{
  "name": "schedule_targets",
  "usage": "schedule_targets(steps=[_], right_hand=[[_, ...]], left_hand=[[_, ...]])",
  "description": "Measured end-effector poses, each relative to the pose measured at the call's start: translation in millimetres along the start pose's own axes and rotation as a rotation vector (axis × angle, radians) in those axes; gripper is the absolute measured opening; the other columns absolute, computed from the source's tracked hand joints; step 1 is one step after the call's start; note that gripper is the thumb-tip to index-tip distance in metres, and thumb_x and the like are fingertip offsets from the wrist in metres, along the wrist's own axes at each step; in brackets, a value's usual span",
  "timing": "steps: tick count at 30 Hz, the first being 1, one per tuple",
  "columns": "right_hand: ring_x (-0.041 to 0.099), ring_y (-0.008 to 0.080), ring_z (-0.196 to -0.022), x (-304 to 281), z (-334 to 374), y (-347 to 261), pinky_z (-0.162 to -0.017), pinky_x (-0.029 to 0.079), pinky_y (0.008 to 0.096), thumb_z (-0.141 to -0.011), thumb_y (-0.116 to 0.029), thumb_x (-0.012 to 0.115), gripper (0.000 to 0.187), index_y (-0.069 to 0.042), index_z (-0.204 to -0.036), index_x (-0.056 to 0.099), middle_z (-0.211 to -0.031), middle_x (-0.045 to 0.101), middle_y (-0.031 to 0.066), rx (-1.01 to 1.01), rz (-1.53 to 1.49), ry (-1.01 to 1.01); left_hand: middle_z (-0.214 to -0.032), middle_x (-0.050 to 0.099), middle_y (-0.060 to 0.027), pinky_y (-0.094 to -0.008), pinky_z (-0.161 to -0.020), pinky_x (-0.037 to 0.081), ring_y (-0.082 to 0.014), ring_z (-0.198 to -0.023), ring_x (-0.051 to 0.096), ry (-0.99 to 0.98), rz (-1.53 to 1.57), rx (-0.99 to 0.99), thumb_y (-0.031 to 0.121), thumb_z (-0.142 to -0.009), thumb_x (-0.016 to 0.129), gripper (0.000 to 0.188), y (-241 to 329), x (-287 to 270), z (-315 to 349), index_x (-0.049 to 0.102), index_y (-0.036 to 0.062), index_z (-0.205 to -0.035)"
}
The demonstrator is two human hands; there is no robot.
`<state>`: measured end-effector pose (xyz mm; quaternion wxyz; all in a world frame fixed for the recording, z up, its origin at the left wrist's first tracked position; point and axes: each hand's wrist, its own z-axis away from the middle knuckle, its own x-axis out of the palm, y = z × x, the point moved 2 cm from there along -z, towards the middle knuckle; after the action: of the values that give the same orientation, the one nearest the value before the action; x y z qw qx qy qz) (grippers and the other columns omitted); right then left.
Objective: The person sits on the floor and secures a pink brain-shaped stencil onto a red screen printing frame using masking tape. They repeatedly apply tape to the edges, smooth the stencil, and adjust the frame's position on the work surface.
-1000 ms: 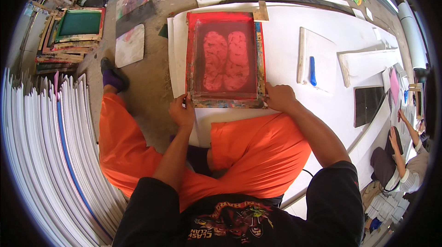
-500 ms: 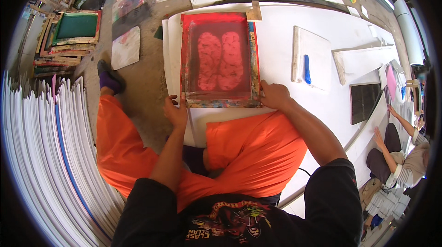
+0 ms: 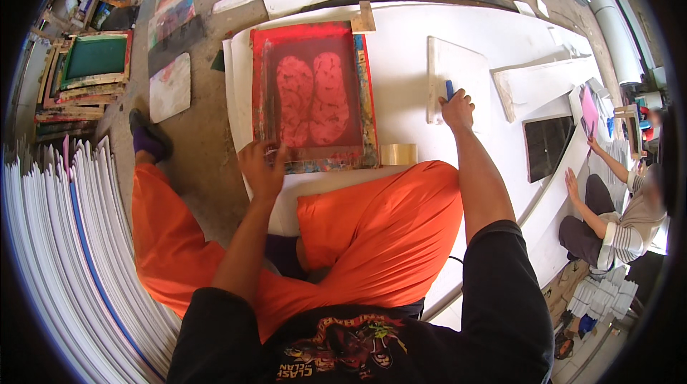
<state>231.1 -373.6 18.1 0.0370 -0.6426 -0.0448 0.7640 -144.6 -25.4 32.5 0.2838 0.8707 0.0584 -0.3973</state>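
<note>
While the left hand (image 3: 263, 168) presses flat, fingers spread, on the near edge of the red printing screen (image 3: 313, 94) lying on the white board (image 3: 408, 55), the right hand (image 3: 456, 108) closes round the blue-handled squeegee (image 3: 449, 88) to its right, likely to be carried over for the pull.

The screen (image 3: 313, 95), a wooden frame with red-stained mesh showing two paler sole-shaped patches, lies flat on the white board. To its right a blue-handled squeegee (image 3: 449, 89) rests on a white slab.
</note>
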Motion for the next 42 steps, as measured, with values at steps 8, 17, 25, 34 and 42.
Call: schedule_targets(steps=[8, 17, 25, 34, 42], right_hand=[[0.074, 0.0472, -0.093, -26, 22, -40, -0.083, 0.059, 0.0559, -0.104, -0.02, 0.053, 0.029, 0.006, -0.113, 0.061, -0.096, 0.074, 0.0315, -0.137, -0.232, -0.054], [0.069, 0.0517, -0.101, -42, 221, -94, -0.09, 0.055, 0.06, -0.1, -0.011, 0.05, 0.044, 0.004, -0.142, 0.051, -0.104, 0.07, 0.0341, -0.505, -0.216, -0.398], [0.067, 0.0503, -0.11, -16, 235, -102, -0.095, 0.055, 0.0569, -0.095, -0.005, 0.055, 0.049, 0.005, -0.143, 0.05, -0.123, 0.064, 0.0339, -0.46, -0.2, -0.428], [0.067, 0.0511, -0.11, -17, 238, -105, -0.094, 0.053, 0.0593, -0.098, -0.007, 0.051, 0.044, 0.003, -0.14, 0.056, -0.123, 0.067, 0.0333, -0.388, -0.21, -0.378], [0.068, 0.0486, -0.113, -8, 236, -108, -0.096, 0.056, 0.0556, -0.096, -0.006, 0.056, 0.053, 0.006, -0.146, 0.046, -0.126, 0.064, 0.0329, -0.445, -0.132, -0.403]], left_hand=[[-0.111, 0.075, -0.0094, -0.0507, -0.105, 0.04, -0.0328, -0.112, 0.061, -0.649, 0.24, 0.167, 0.047, -0.097, 0.07, 0.041, 80, 80, -26, 0.076, 0.009, -0.112], [-0.103, 0.079, -0.0078, -0.049, -0.101, 0.046, -0.0292, -0.106, 0.07, -1.091, 0.288, 0.142, 0.045, -0.099, 0.067, 0.036, 93, 110, -34, 0.079, 0.0139, -0.113], [-0.096, 0.08, -0.009, -0.0433, -0.091, 0.053, -0.0262, -0.094, 0.076, -1.126, 0.404, 0.076, 0.041, -0.098, 0.07, 0.033, 85, 118, -33, 0.081, 0.0115, -0.109], [-0.086, 0.079, -0.0086, -0.0488, -0.111, 0.04, -0.0242, -0.077, 0.075, -1.199, 0.434, -0.007, 0.043, -0.098, 0.07, 0.033, 89, 114, -36, 0.082, 0.0133, -0.107], [-0.09, 0.079, -0.0091, -0.0524, -0.113, 0.037, -0.0269, -0.087, 0.075, -1.138, 0.413, 0.022, 0.044, -0.097, 0.072, 0.032, 82, 125, -28, 0.082, 0.0151, -0.107]])
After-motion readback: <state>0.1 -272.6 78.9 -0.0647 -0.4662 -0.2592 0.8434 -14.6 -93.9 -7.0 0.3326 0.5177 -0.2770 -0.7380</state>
